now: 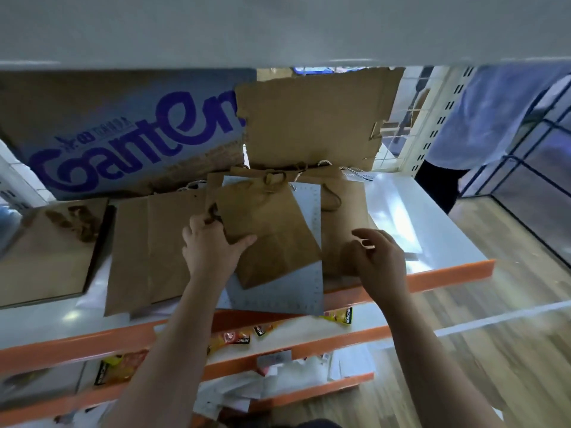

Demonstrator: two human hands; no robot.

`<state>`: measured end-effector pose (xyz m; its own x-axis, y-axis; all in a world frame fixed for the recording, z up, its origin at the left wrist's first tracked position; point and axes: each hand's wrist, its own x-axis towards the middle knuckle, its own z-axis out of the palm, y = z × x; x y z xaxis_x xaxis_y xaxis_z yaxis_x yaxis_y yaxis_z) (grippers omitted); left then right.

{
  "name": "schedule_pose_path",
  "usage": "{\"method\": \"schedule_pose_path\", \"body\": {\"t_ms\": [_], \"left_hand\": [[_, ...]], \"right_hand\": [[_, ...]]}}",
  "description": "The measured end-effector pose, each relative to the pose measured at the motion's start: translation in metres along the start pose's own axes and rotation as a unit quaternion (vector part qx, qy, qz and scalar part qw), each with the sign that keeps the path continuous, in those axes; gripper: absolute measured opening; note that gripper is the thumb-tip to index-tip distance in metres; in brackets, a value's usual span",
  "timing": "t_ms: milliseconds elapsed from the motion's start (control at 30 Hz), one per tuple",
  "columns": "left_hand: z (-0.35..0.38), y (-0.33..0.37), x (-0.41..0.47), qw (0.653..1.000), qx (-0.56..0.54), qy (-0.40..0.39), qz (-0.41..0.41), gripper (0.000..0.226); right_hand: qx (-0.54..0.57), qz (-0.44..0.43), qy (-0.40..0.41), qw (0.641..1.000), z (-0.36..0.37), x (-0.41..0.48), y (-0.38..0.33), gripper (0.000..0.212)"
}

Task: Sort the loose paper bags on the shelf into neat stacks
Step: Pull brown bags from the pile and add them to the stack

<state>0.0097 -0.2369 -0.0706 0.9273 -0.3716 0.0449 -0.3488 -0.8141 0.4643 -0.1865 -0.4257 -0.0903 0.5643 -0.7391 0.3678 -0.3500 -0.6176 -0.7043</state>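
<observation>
A small brown paper bag (272, 230) with twine handles lies tilted on a pale grey bag (275, 295) that juts over the shelf's front edge. My left hand (210, 242) grips the small bag's left edge, thumb on top and fingers curled by the handle. My right hand (375, 257) hovers with loosely curled fingers over another brown bag (343, 211) to the right, holding nothing. A large flat brown bag (151, 248) lies left of my left hand. More bags with rope handles lie behind.
The white shelf (432, 236) has an orange front lip. A Ganten carton (123, 131) and a torn cardboard sheet (315, 118) stand at the back. A brown box (46, 248) sits at left. Snack packets (228, 338) fill lower shelves. A person (482, 118) stands at right.
</observation>
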Motion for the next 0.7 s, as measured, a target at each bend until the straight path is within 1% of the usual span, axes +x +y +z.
{"method": "schedule_pose_path", "body": {"t_ms": [67, 133, 333, 500, 600, 633, 667, 700], "left_hand": [[0.000, 0.000, -0.001, 1.000, -0.023, 0.012, -0.005, 0.054], [0.002, 0.003, -0.001, 0.999, -0.035, 0.023, -0.016, 0.049], [0.008, 0.010, -0.001, 0.995, -0.079, 0.061, 0.010, 0.046], [-0.008, 0.000, 0.004, 0.974, -0.191, 0.118, -0.006, 0.039], [-0.018, -0.010, 0.002, 0.967, -0.203, 0.156, -0.002, 0.020], [-0.021, -0.014, 0.001, 0.966, -0.205, 0.158, -0.002, 0.016], [-0.023, -0.017, -0.001, 0.966, -0.206, 0.154, -0.002, 0.014], [-0.024, -0.021, -0.002, 0.967, -0.203, 0.151, 0.001, 0.012]], "right_hand": [[0.008, 0.006, 0.000, 1.000, -0.001, 0.003, 0.005, 0.020], [0.015, 0.009, 0.002, 1.000, -0.001, 0.006, 0.008, 0.021], [0.009, -0.014, -0.001, 1.000, -0.003, 0.013, 0.015, 0.021], [0.011, -0.017, -0.011, 1.000, -0.002, 0.015, 0.014, 0.020], [0.011, -0.019, -0.019, 1.000, 0.002, 0.012, 0.008, 0.022], [0.005, -0.018, -0.023, 1.000, 0.004, 0.012, 0.006, 0.025], [-0.007, -0.012, -0.035, 0.999, 0.005, 0.012, 0.002, 0.032], [-0.029, -0.001, -0.055, 0.998, 0.007, 0.012, -0.001, 0.044]]}}
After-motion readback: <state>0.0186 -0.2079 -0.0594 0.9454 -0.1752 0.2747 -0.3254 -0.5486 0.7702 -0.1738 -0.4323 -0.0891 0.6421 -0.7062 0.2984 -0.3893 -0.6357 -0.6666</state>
